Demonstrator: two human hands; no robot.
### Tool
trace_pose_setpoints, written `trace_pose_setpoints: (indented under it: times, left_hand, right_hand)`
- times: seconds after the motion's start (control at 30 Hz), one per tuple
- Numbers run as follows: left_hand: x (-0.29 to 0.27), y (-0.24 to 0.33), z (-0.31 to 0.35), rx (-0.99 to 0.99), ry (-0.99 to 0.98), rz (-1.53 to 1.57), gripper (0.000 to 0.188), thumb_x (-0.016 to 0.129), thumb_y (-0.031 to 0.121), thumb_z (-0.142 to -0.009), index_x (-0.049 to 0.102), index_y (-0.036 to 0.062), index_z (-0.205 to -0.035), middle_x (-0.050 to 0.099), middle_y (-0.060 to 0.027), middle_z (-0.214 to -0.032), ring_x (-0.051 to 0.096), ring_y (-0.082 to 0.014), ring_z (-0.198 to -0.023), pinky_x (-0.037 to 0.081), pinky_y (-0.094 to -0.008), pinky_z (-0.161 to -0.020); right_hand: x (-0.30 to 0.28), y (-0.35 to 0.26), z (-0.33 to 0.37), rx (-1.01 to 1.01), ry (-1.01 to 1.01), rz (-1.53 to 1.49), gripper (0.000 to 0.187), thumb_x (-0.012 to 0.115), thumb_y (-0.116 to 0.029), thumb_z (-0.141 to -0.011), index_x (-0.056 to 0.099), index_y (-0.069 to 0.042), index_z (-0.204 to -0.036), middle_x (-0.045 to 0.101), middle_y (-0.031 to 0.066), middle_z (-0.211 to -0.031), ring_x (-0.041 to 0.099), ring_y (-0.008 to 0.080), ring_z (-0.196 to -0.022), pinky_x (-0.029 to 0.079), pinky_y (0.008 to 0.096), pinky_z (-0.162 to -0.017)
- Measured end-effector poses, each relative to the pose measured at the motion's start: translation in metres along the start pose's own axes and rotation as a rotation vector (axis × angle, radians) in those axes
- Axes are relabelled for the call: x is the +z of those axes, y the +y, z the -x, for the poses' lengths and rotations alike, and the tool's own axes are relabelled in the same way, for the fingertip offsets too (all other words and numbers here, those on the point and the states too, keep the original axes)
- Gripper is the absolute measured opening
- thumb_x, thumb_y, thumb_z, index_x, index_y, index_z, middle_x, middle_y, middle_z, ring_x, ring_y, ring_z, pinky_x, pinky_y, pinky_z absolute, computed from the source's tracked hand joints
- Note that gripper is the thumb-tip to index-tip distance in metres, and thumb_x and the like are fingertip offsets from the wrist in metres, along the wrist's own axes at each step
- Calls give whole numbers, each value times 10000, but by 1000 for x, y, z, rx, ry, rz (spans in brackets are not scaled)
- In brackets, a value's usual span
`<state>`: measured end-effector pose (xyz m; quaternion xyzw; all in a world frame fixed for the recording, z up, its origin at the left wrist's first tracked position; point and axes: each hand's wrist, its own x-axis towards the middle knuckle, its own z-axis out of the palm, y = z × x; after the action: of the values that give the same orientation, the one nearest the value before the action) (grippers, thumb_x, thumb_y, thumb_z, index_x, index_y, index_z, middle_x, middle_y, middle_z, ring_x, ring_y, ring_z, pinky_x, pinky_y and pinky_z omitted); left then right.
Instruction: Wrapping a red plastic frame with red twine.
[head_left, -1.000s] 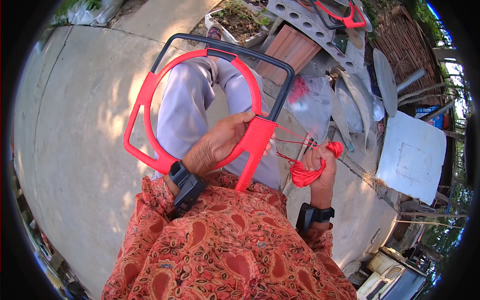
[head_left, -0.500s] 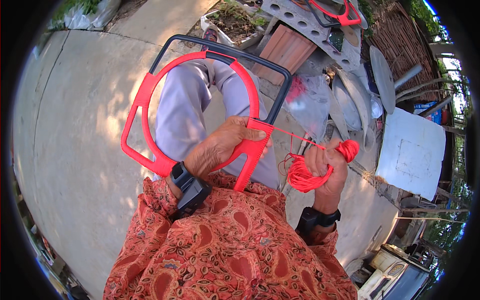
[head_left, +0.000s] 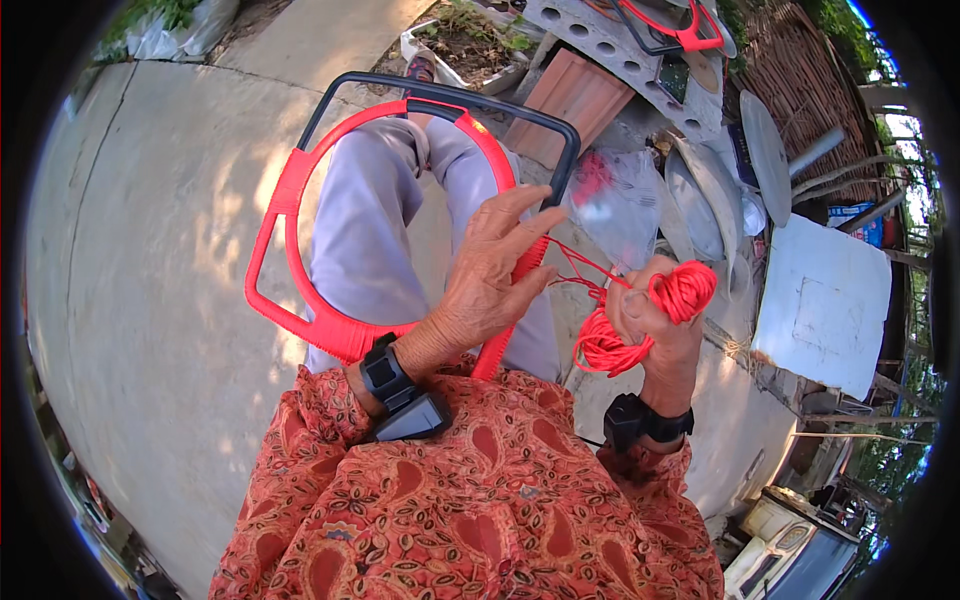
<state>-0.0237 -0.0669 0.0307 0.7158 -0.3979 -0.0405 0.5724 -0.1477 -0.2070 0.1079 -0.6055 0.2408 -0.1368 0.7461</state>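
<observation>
Across my lap rests a dark metal frame (head_left: 440,90), a ring with angled arms, largely wrapped in tightly wound red cord (head_left: 287,190); its far outer bar is bare. My left hand (head_left: 485,275) lies over the frame's right corner with fingers spread, hiding part of the wrapping. In my right hand (head_left: 645,315), to the right of the frame, is a looped bundle of red cord (head_left: 685,290), bulging out above and below the closed fingers. Slack strands run from the bundle to the frame's right corner beside my left hand.
Another partly red-wrapped frame (head_left: 690,38) lies at the far right on a concrete slab with holes (head_left: 570,25). Nearby are reddish boards (head_left: 570,105), a clear plastic bag (head_left: 620,205), a white panel (head_left: 825,305) and a planter (head_left: 465,60). Concrete floor (head_left: 160,260) stretches to the left.
My left hand has let go of the frame's right corner and spread its fingers over it. The cord, taut before, now hangs looser in several strands. My right hand has turned slightly.
</observation>
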Motion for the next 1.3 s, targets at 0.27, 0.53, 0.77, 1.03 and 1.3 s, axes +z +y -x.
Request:
trace_pose_setpoints:
  times: [0.27, 0.53, 0.77, 1.03, 1.3]
  left_hand:
    - [12, -26, 1, -94, 30, 354, 140, 663, 146, -855, 684, 11, -885, 635, -105, -1074, 531, -229, -1085, 378, -356, -964]
    - [14, -48, 17, -782, 376, 936, 228, 560, 231, -947, 621, 18, -896, 591, -59, -1041, 542, -152, -950, 441, -335, -857]
    - [-1, -28, 17, -676, 325, 1374, 189, 524, 179, -966, 575, 7, -907, 569, -59, -962, 553, -167, -930, 450, -368, -881]
    - [2, -29, 24, -622, 521, 982, 224, 487, 186, -976, 598, 8, -897, 545, -94, -1164, 477, -182, -1110, 356, -397, -999]
    - [-11, -36, 26, -920, 270, 1317, 200, 533, 183, -956, 614, 4, -918, 561, -92, -1086, 536, -166, -985, 458, -373, -867]
  right_hand:
    - [-48, 11, -49, -117, 143, 749, 375, 775, -202, -734, 560, -13, -975, 605, 51, -719, 570, 163, -593, 474, 312, -596]
    - [-55, 67, -34, 110, -260, 931, 436, 600, -229, -788, 445, -22, -1139, 595, 155, -895, 586, 247, -773, 469, 373, -733]
    - [-6, 55, -44, 232, -462, 785, 288, 627, -150, -802, 591, 0, -1045, 603, 98, -778, 526, 139, -667, 458, 323, -634]
    - [34, 98, -78, -8, -265, 291, 305, 705, -113, -813, 631, 4, -1084, 668, 24, -887, 588, 88, -780, 491, 261, -707]
    - [30, 113, -81, -25, -289, 203, 244, 693, -67, -819, 637, 5, -1045, 661, 27, -959, 599, 92, -861, 500, 262, -764]
